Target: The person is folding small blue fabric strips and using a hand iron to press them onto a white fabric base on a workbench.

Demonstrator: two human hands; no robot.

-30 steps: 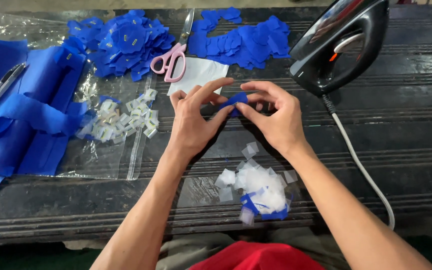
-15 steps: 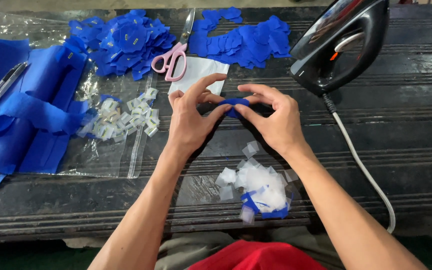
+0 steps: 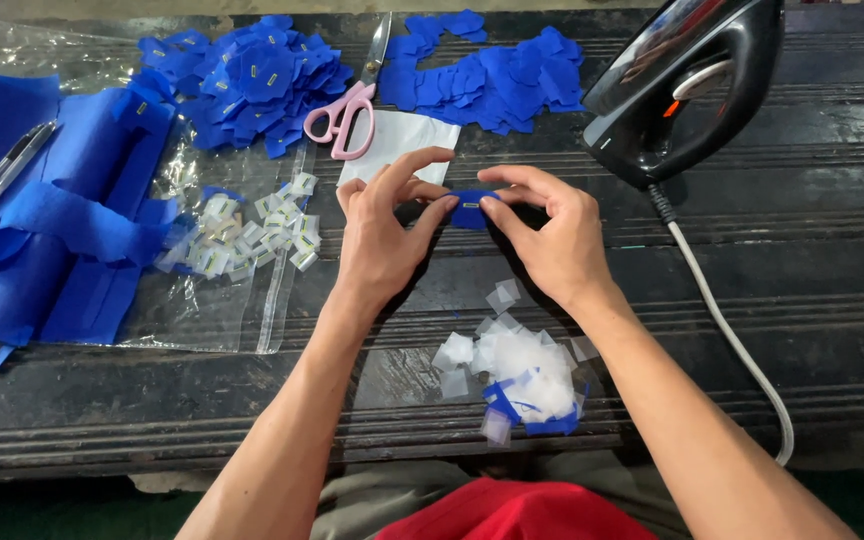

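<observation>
A small blue fabric piece [image 3: 471,208] with a tiny white label on it lies pinched between both of my hands over the dark table [image 3: 812,290]. My left hand [image 3: 384,235] holds its left edge with thumb and fingers. From the right, my right hand [image 3: 552,235] grips the other edge. Just below my hands sits a heap of white paper scraps [image 3: 517,365] mixed with blue trimmings.
A black iron [image 3: 687,85] stands at the upper right, its white cord [image 3: 732,340] trailing down. Pink scissors [image 3: 344,115], two piles of blue cut pieces [image 3: 252,80] [image 3: 497,75], a clear bag with small labels [image 3: 242,235], folded blue fabric [image 3: 42,220] and a pen [image 3: 2,170] lie left.
Both hands stay on the blue piece; the fingers have shifted slightly, with the left index finger raised a little higher.
</observation>
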